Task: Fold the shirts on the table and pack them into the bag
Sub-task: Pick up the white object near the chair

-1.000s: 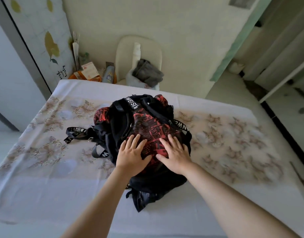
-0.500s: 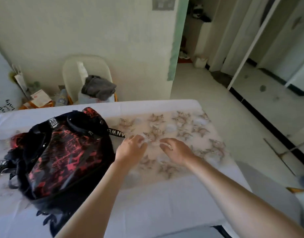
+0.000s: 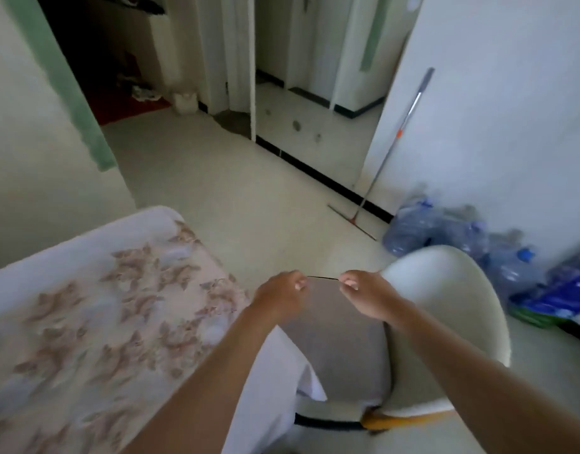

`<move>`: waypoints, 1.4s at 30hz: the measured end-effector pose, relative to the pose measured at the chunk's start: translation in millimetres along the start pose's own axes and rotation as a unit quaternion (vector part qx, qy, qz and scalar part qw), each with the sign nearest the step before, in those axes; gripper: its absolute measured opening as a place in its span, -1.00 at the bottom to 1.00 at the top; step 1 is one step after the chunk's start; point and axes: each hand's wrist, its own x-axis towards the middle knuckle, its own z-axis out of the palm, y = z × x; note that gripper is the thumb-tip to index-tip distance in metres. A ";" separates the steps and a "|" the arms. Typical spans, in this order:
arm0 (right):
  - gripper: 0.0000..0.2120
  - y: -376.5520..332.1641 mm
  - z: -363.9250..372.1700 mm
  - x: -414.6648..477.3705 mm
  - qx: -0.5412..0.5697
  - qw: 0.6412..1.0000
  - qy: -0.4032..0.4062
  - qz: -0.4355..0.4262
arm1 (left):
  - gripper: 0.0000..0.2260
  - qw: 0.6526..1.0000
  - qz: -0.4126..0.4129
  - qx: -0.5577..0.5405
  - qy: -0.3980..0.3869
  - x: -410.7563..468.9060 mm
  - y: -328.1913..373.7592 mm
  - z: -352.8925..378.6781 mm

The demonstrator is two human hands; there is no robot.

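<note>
- Since neither bag nor shirts are in view, packing may stall while attention sits off the bench [image 3: 85, 322].
- Both left grip [image 3: 280, 298] and right grip [image 3: 364, 294] pinch an end of a thin dark strand [image 3: 323, 278]; pulled taut, it could snap or slip.
- Just beside, the chair [image 3: 446, 290] is easy to bump.

The table [image 3: 85, 322] at eight o'clock runs off two edges. Bottles [image 3: 446, 227] at three o'clock are blurred. The strand [image 3: 323, 278] between left hand [image 3: 279, 299] and right hand [image 3: 364, 296] is too thin to identify.
</note>
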 end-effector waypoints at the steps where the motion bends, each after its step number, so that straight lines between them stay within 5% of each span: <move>1: -0.70 28.8 -9.3 -5.0 -0.005 0.999 0.023 0.032 | -0.78 0.999 0.025 0.002 -0.020 15.5 18.6 13.4; 7: -0.65 168.7 -61.4 -54.8 -0.042 0.978 0.110 0.171 | -0.75 0.980 0.132 -0.035 -0.144 50.0 128.6 101.2; 13: -0.43 260.3 -74.7 -70.9 -0.014 0.962 0.110 0.250 | -0.80 0.951 0.158 -0.041 -0.261 65.8 209.4 189.1; 17: -0.25 305.0 -71.8 -54.4 0.099 0.956 0.075 0.264 | -0.39 0.945 0.158 0.051 -0.283 87.3 243.3 258.6; 22: -0.30 349.9 -73.5 -28.8 0.258 0.936 0.011 0.238 | 0.04 0.974 0.066 0.033 -0.213 86.6 283.4 332.3; 27: -0.53 354.0 -76.2 -5.0 0.216 0.954 -0.010 0.207 | -0.08 0.990 0.032 -0.047 -0.127 78.7 285.3 347.4; 42: -0.51 242.5 -65.7 90.6 0.324 0.934 -0.074 0.130 | -0.10 0.983 -0.068 -0.162 -0.060 122.0 183.3 244.2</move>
